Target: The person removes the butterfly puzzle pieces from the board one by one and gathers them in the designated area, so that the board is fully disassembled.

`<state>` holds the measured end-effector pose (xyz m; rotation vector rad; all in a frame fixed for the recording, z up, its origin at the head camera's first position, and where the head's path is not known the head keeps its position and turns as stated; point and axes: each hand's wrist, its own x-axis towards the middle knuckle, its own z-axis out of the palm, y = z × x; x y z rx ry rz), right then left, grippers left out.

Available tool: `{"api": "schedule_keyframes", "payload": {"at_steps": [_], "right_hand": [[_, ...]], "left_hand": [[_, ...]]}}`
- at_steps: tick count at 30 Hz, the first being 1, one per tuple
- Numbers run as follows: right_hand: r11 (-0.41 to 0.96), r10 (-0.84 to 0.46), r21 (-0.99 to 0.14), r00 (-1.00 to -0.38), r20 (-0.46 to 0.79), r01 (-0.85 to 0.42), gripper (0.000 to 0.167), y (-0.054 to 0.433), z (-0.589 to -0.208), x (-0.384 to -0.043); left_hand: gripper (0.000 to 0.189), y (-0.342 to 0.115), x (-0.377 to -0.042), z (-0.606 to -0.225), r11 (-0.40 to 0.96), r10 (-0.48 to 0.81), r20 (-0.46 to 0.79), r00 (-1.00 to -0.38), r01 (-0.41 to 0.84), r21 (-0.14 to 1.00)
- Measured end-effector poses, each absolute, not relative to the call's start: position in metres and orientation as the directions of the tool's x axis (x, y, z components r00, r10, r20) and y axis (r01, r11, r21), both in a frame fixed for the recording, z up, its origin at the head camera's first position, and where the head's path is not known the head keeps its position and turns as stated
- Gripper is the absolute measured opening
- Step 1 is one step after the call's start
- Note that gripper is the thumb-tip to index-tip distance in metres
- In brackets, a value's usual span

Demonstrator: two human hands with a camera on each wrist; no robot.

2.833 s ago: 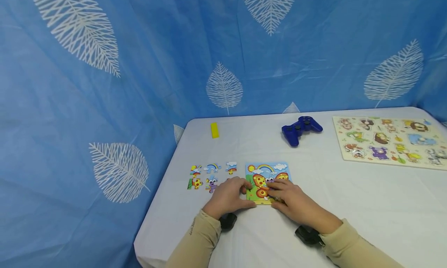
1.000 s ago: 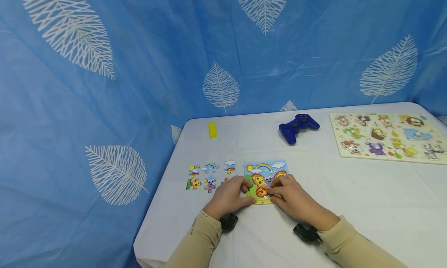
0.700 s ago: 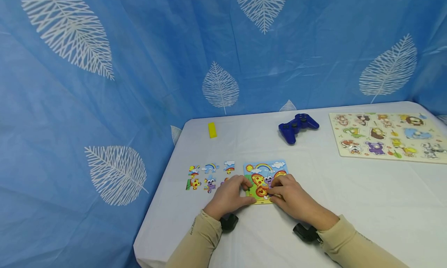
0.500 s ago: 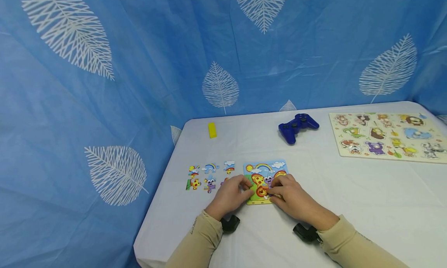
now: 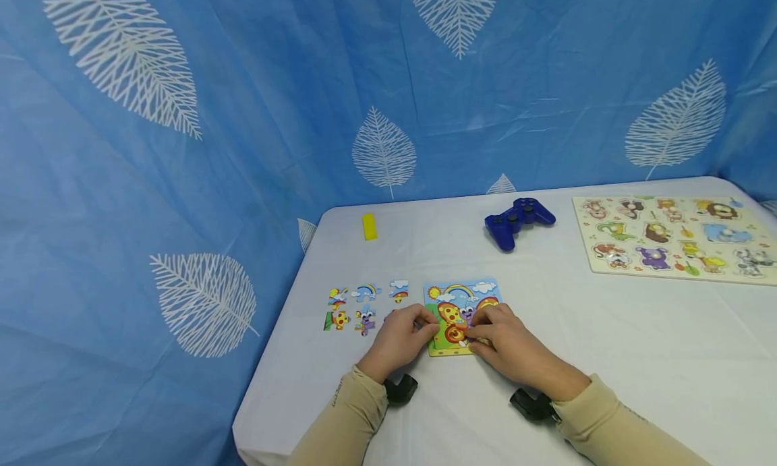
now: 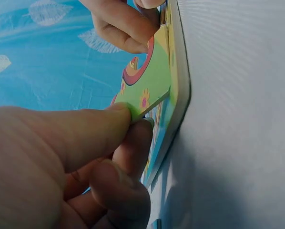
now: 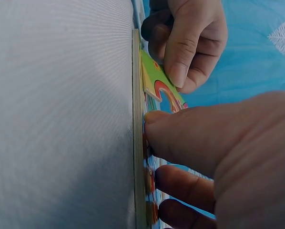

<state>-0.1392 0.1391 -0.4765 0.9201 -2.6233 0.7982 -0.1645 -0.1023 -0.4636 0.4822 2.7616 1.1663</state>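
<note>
A small jigsaw puzzle with a butterfly, sun and rainbow lies flat on the table. My left hand is at its left edge, thumb and index finger pinching a green corner puzzle piece with a flower. In the left wrist view that piece tilts up, its pinched side raised off the board and its other side low against it. Over the puzzle's lower right, my right hand rests with thumb and bent fingertips on the surface, covering part of the picture. In the right wrist view its thumb touches the puzzle beside the raised piece.
Several loose puzzle pieces lie in rows left of the puzzle, some partly behind my left hand. Farther back are a yellow block and a blue game controller. An animal peg board lies at the right.
My left hand has drawn slightly back from the puzzle's lower left edge, its thumb rising from the corner to the piece. My right hand's fingers have drawn closer together on the puzzle.
</note>
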Motion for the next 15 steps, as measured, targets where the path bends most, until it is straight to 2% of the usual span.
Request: {"api": "schedule_keyframes", "payload": {"at_steps": [15], "right_hand": [[0.655, -0.498, -0.421, -0.777, 0.384, -0.628, 0.019, 0.1378, -0.4766, -0.1388]], "left_hand": [[0.006, -0.1042, -0.1629, -0.4604, 0.627, 0.33, 0.01, -0.944, 0.227, 0.745]]}}
